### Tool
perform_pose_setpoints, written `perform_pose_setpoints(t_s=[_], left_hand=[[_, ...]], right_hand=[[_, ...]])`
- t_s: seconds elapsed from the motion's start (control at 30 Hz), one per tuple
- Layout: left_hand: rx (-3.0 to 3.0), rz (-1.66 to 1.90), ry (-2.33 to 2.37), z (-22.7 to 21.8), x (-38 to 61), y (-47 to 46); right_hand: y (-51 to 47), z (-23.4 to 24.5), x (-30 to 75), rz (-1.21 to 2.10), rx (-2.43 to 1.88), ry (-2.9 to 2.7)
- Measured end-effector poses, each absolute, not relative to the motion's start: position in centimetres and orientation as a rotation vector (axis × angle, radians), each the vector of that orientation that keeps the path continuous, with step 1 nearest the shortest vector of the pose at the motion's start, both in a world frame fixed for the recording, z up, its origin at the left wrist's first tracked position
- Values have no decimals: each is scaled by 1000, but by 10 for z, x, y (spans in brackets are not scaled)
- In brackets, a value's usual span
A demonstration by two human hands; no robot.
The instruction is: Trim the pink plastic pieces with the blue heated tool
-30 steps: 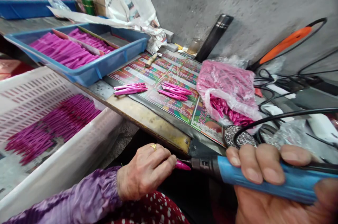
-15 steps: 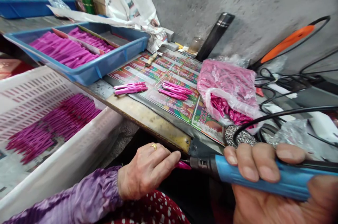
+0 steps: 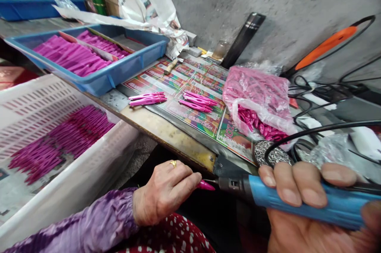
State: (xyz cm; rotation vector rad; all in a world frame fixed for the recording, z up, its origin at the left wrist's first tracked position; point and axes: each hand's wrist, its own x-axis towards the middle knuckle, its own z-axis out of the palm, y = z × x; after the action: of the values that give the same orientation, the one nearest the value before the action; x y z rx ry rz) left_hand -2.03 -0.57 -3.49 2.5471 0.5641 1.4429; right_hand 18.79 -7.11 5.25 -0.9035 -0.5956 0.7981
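Note:
My left hand (image 3: 166,191), closed in a pinch, holds a slim pink plastic piece (image 3: 206,185) whose pointed end sticks out past the fingertips. The rest of that piece is hidden by the fingers. Wrapped in my right hand (image 3: 306,201) is a blue electric screwdriver (image 3: 297,202) with a black nose, pointing left. Its thin bit (image 3: 210,180) reaches to the pink piece; whether they touch I cannot tell. Just beyond the screwdriver, a round dish of small metal parts (image 3: 272,153) stands on the bench.
Two small bundles of pink pieces (image 3: 148,98) (image 3: 199,102) lie on the printed sheet. An open plastic bag (image 3: 257,90) of pink parts is at the right, near black cables. A blue tray (image 3: 102,82) and a white crate (image 3: 98,157) hold many more. A small wooden-handled tool (image 3: 171,66) lies behind.
My right hand and the screwdriver have drawn slightly to the right, so more of the bit shows. The left hand has barely shifted and keeps the pink piece.

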Motion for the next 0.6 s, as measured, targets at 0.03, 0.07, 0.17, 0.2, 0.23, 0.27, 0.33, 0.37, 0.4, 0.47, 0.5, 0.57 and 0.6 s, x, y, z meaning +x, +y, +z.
perform_pose_setpoints(t_s=[0.03, 0.07, 0.17, 0.2, 0.23, 0.27, 0.33, 0.37, 0.4, 0.47, 0.5, 0.57, 0.6], left_hand=[[2543, 1443, 552, -34, -21, -5], [2539, 1441, 539, -34, -21, -5], [2535, 1434, 507, -31, -23, -5], [2537, 1429, 502, -31, -23, -5], [2542, 1423, 496, -30, -24, -5], [2546, 1415, 493, -30, -24, -5], [2550, 1400, 495, -30, -26, -5], [2551, 1397, 494, -30, -26, -5], [2550, 1400, 491, -31, -27, -5], [2547, 1409, 483, -31, -27, -4], [2549, 1411, 479, -31, -28, -4], [2552, 1408, 477, -30, -27, -4], [2553, 1404, 477, -30, -27, -4]], right_hand=[[-71, 52, 188, 792, -903, -584], [-71, 52, 189, 789, -900, -575], [-70, 54, 187, 801, -896, -584], [-69, 55, 187, 800, -895, -588], [-68, 56, 186, 799, -893, -592], [-68, 56, 186, 800, -891, -596], [-67, 57, 186, 801, -887, -615], [-66, 57, 186, 803, -888, -629], [-66, 57, 186, 804, -889, -643], [-66, 58, 186, 798, -891, -661], [-66, 59, 186, 791, -892, -663], [-65, 59, 186, 784, -895, -659], [-65, 60, 185, 781, -898, -656]])
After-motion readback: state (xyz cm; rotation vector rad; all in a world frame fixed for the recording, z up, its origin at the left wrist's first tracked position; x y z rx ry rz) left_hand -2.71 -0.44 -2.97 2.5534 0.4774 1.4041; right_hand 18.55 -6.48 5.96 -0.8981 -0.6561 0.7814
